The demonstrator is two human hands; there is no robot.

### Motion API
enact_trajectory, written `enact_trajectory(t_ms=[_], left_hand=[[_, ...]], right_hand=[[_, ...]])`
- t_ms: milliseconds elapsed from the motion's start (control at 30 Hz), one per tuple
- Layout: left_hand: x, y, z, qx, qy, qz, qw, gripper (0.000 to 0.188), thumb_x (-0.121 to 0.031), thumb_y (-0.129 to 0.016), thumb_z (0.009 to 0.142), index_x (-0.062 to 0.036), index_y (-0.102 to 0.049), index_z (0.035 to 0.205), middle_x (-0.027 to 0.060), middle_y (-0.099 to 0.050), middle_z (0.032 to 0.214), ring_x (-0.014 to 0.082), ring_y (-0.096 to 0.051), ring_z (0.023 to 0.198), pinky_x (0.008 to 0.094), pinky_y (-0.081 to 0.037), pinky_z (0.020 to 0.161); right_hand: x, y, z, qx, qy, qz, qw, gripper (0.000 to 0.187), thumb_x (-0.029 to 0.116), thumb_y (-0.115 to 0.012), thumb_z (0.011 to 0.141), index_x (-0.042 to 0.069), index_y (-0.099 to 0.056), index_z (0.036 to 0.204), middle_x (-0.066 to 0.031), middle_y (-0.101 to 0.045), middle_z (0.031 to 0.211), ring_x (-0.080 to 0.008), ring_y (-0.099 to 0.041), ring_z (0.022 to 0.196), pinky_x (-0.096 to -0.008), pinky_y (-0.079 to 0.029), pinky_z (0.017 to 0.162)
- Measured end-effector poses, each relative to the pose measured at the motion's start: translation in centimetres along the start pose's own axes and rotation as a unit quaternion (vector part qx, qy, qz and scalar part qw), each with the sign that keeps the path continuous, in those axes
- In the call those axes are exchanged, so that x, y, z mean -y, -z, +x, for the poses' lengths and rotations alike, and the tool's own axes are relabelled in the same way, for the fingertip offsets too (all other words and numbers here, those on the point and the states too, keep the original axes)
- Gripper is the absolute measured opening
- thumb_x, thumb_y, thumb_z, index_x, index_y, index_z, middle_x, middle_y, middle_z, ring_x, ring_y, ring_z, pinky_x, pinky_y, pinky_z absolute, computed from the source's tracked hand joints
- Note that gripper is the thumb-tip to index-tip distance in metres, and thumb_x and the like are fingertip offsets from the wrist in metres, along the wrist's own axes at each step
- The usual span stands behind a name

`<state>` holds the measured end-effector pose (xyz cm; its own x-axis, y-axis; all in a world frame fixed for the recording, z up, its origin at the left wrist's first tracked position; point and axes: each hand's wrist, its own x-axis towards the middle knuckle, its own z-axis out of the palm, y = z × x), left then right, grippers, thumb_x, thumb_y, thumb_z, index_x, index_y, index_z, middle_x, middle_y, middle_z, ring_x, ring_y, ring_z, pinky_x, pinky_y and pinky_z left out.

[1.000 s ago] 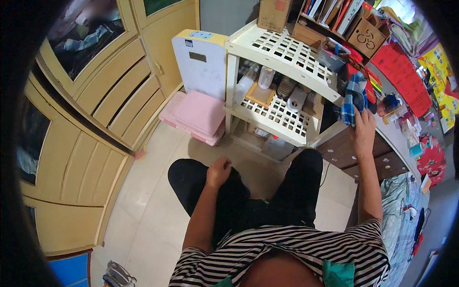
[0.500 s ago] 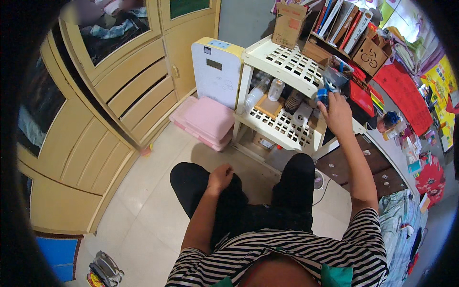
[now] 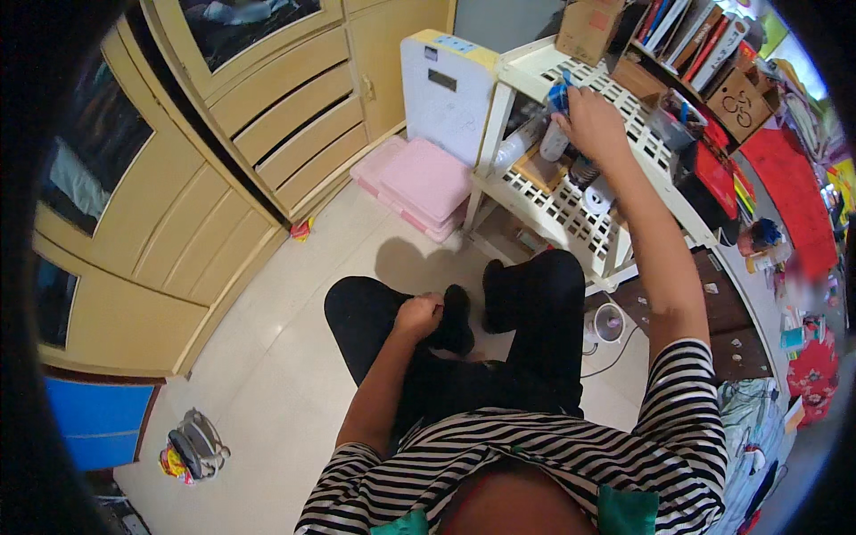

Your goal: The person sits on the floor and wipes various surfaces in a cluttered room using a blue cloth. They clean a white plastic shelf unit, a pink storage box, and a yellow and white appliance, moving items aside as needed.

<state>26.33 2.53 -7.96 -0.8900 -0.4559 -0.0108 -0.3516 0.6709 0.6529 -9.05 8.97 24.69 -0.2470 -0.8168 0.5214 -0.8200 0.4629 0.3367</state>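
Note:
My right hand [image 3: 596, 125] reaches out to the top tier of the white lattice shelf [image 3: 528, 78], its fingers closed on a crumpled blue cloth [image 3: 560, 93] near the tier's left end. Below it on the lower tier are a pale bottle [image 3: 554, 141], a wooden frame [image 3: 539, 169] and a white roll [image 3: 597, 198], partly hidden by the hand and upper tier. My left hand [image 3: 419, 316] rests over my left thigh with curled fingers. Whether anything lies inside them is hidden.
A cardboard box [image 3: 588, 31] and a book rack [image 3: 682, 45] stand at the shelf's back. Left of the shelf are a white panel-like case [image 3: 450, 111] and pink storage boxes [image 3: 419, 183]. Yellow cabinets [image 3: 294, 125] line the left; a white cup-like container [image 3: 609, 323] stands by my right knee.
My right hand has moved left along the shelf's top tier with the blue cloth. The left hand stays curled by my thigh, and the whole view has shifted slightly.

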Motion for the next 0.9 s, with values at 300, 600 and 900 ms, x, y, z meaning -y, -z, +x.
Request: enact_trajectory(t_ms=[300, 600, 900], left_hand=[[-0.5, -2.1, -5.2, 0.078, 0.024, 0.127, 0.989, 0.014, -0.017, -0.058, 0.081, -0.0086, -0.065, 0.090, 0.0151, -0.068, 0.094, 0.0355, -0.066, 0.084, 0.0472, -0.054, 0.074], [-3.3, -2.1, -8.4, 0.140, 0.074, 0.155, 0.975, 0.017, -0.016, -0.056, 0.085, -0.0084, -0.067, 0.095, 0.0150, -0.068, 0.093, 0.0349, -0.067, 0.087, 0.0459, -0.053, 0.076], [-3.2, -3.6, -7.6, 0.278, 0.140, 0.063, 0.948, 0.029, -0.025, -0.061, 0.084, -0.0038, -0.066, 0.103, 0.0195, -0.069, 0.096, 0.0386, -0.068, 0.090, 0.0490, -0.054, 0.076]], right_hand=[[2.5, -3.4, 8.9, 0.127, 0.005, 0.103, 0.987, 0.066, 0.044, -0.064, 0.084, 0.002, -0.050, 0.133, -0.0211, -0.061, 0.123, -0.0365, -0.059, 0.112, -0.0447, -0.047, 0.094], [0.5, -9.6, 12.1, 0.083, 0.034, 0.251, 0.964, 0.084, 0.052, -0.065, 0.080, -0.002, -0.042, 0.140, -0.0265, -0.051, 0.136, -0.0377, -0.052, 0.124, -0.0373, -0.039, 0.105], [2.4, -5.8, 10.7, 0.077, -0.012, 0.175, 0.981, 0.067, 0.046, -0.061, 0.085, 0.005, -0.048, 0.136, -0.0210, -0.057, 0.130, -0.0369, -0.057, 0.116, -0.0432, -0.046, 0.095]])
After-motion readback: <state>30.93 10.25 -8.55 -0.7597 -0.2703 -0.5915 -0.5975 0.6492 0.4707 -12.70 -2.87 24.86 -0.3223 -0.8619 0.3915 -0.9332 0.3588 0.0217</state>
